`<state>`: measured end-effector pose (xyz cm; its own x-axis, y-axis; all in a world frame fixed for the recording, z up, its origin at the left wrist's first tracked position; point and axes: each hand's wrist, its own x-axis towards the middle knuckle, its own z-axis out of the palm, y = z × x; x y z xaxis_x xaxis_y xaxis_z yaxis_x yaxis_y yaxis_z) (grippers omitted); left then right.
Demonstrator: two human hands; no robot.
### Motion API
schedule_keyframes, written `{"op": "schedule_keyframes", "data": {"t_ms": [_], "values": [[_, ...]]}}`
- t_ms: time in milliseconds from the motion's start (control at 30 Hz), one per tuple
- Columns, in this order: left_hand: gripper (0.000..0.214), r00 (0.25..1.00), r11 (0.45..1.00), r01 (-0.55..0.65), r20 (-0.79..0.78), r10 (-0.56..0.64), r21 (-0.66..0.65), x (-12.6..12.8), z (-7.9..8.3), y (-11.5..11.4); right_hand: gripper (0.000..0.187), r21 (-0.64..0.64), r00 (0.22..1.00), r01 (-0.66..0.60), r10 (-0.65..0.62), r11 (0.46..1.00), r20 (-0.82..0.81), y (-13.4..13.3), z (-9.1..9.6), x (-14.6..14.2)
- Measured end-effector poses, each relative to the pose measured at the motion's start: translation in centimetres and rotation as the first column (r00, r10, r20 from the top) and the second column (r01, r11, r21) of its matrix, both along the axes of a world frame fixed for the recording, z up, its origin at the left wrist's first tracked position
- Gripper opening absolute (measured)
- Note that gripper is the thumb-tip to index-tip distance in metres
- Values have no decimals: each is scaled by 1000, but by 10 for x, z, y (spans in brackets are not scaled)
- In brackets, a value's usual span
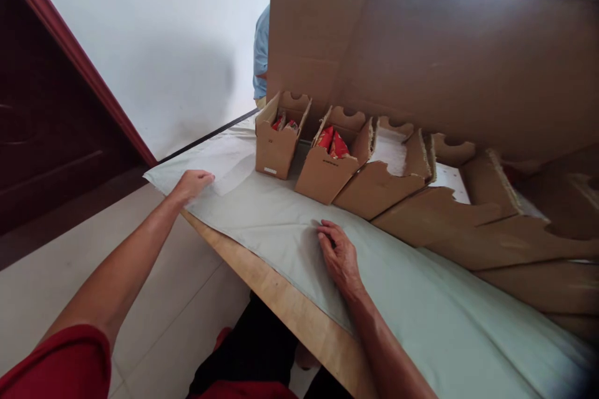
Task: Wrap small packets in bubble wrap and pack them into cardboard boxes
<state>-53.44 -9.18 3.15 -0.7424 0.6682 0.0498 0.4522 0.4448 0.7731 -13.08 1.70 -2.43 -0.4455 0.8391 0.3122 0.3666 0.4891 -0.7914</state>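
Note:
My left hand (193,183) rests on the near left corner of a pale grey-green cloth (262,218) spread over a wooden table (281,299), fingers curled on the fabric. My right hand (337,254) lies palm down on the same cloth further right, fingers bent against it. Behind the hands stands a row of small brown cardboard boxes. The leftmost box (276,146) and the second box (327,171) hold red packets (333,143). The boxes further right (379,190) look empty.
A large brown cardboard sheet (444,56) stands upright behind the boxes. Another person in a light blue shirt (261,53) is partly hidden behind it. A dark wooden door (42,118) is at the left, and pale floor tiles (154,324) lie below the table edge.

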Motion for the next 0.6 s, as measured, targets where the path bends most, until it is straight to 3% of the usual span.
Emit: {"op": "schedule_keyframes", "data": {"t_ms": [167,233,300,367,433,533,600], "values": [[28,988,969,-151,62,141,196,1,19,-29,29,7,1000,6,-6,1000,12,3,2,-1],[26,998,964,-64,19,61,259,18,27,-48,30,-31,1000,22,-22,999,0,0,6,-3],[21,985,947,163,-106,-139,278,46,32,-66,33,-119,999,25,-29,993,-32,-12,15,-7],[16,884,876,446,-245,-398,185,82,33,-79,40,-259,996,-44,21,965,-90,-30,28,-13],[9,734,764,645,-291,-614,16,120,29,-84,52,-409,972,-200,126,890,-200,-53,44,-19],[12,525,579,781,-256,-812,-233,175,21,-76,79,-520,908,-385,213,763,-360,-79,66,-19],[14,362,455,820,-303,-882,-346,206,18,-63,99,-522,906,-380,193,764,-376,-87,74,-9]]}}
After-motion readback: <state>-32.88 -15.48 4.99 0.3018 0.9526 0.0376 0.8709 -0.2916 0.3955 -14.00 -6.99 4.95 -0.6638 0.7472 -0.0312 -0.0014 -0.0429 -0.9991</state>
